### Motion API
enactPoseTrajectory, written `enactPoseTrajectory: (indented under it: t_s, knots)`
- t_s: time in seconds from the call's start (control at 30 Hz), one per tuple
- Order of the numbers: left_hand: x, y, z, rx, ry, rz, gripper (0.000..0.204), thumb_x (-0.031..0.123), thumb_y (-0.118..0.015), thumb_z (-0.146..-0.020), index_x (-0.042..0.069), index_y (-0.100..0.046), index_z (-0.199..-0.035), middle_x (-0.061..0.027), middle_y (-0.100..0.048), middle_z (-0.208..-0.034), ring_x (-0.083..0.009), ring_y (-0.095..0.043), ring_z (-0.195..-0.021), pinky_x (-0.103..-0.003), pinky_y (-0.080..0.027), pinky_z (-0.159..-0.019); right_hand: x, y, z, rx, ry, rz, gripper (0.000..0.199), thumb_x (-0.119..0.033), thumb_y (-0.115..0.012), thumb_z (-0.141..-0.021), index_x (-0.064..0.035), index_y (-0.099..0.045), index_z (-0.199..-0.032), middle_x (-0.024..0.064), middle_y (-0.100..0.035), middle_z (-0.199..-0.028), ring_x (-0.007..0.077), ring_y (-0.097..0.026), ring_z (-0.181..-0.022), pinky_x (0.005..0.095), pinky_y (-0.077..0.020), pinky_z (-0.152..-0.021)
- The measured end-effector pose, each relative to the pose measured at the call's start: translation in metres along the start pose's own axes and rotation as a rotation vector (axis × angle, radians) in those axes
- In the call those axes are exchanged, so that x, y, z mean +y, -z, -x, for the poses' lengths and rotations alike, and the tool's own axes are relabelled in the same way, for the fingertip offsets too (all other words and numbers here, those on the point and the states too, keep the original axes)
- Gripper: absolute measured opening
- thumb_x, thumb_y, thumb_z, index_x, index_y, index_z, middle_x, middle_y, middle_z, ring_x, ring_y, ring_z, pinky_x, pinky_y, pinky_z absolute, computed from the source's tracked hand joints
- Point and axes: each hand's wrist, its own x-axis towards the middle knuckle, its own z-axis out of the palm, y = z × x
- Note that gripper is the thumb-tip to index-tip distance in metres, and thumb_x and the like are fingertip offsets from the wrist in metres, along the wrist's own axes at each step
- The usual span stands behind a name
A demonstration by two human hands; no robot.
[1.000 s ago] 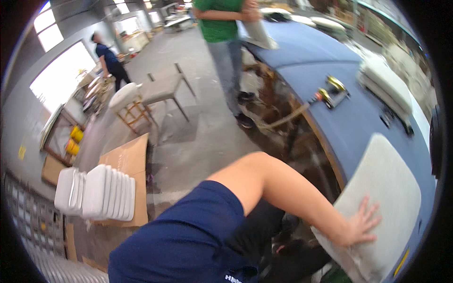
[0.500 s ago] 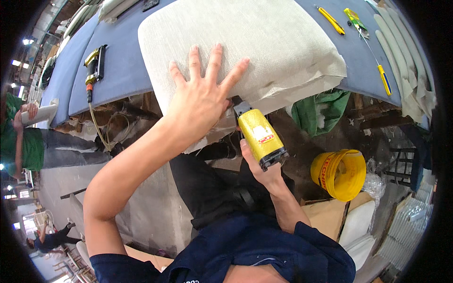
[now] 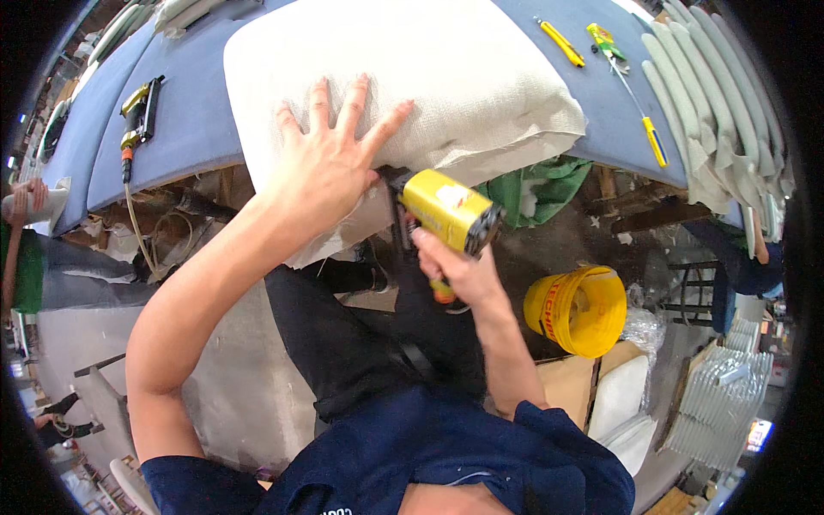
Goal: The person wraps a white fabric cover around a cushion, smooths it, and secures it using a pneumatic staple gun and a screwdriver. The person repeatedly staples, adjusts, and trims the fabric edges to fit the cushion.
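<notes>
Left hand (image 3: 330,167) presses flat, fingers spread, on a cream fabric cushion (image 3: 412,77); right hand (image 3: 455,266) grips a yellow staple gun (image 3: 446,210). A yellow bucket (image 3: 579,309) stands nearby, contents unclear.

One head cam, fisheye, looks steeply down, close over blue workbench (image 3: 197,112) edge and the person's own torso

Yellow bucket (image 3: 577,311) standing on floor; green cloth (image 3: 534,184) hanging under blue table (image 3: 184,116); yellow screwdrivers (image 3: 562,43) lying on top; grey panels (image 3: 717,94) stacking at right.
</notes>
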Motion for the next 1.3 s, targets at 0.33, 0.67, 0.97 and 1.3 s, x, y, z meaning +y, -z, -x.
enactPoseTrajectory:
  t_s: [0.33,0.67,0.97,1.3]
  knots:
    - [0.082,-0.035,0.032,0.200,0.101,-0.015,0.090,0.031,-0.074,-0.089,0.018,-0.029,-0.166,-0.0226,-0.021,-0.171,-0.0451,-0.022,-0.156,-0.071,-0.013,-0.123,-0.161,0.170,-0.033,0.655,0.334,1.113,0.050,-0.030,-0.077,-0.090,-0.0032,-0.065,-0.130,0.0195,-0.076,-0.109,0.0360,-0.074,-0.102,0.0428,-0.0560,-0.088]
    - [-0.008,-0.062,0.032,0.519,0.285,0.140,0.090,0.044,-0.074,-0.088,0.025,-0.031,-0.165,-0.0160,-0.023,-0.172,-0.0367,-0.020,-0.158,-0.057,-0.006,-0.128,-0.131,0.290,-0.120,0.398,0.337,1.424,0.058,-0.036,-0.070,-0.098,-0.0094,-0.058,-0.148,0.0253,-0.053,-0.151,0.0408,-0.041,-0.147,0.0497,-0.0298,-0.122]
    - [-0.006,-0.073,0.051,0.558,0.519,0.311,0.106,0.027,-0.082,-0.078,0.017,-0.024,-0.166,-0.0210,-0.014,-0.173,-0.0422,-0.009,-0.160,-0.061,-0.005,-0.128,-0.033,0.519,-0.161,0.798,0.036,1.366,0.046,-0.034,-0.056,-0.108,-0.0013,-0.053,-0.141,0.0226,-0.068,-0.129,0.0406,-0.062,-0.124,0.0435,-0.0478,-0.102]
    - [0.242,-0.179,0.109,0.086,0.266,0.916,0.070,0.031,-0.060,-0.100,0.013,-0.034,-0.163,-0.0299,-0.008,-0.172,-0.0499,-0.004,-0.159,-0.067,-0.009,-0.125,0.036,0.308,0.075,1.075,0.832,0.297,0.020,-0.021,-0.056,-0.105,-0.0036,-0.060,-0.114,0.0105,-0.064,-0.107,0.0239,-0.063,-0.101,0.0420,-0.0515,-0.098]
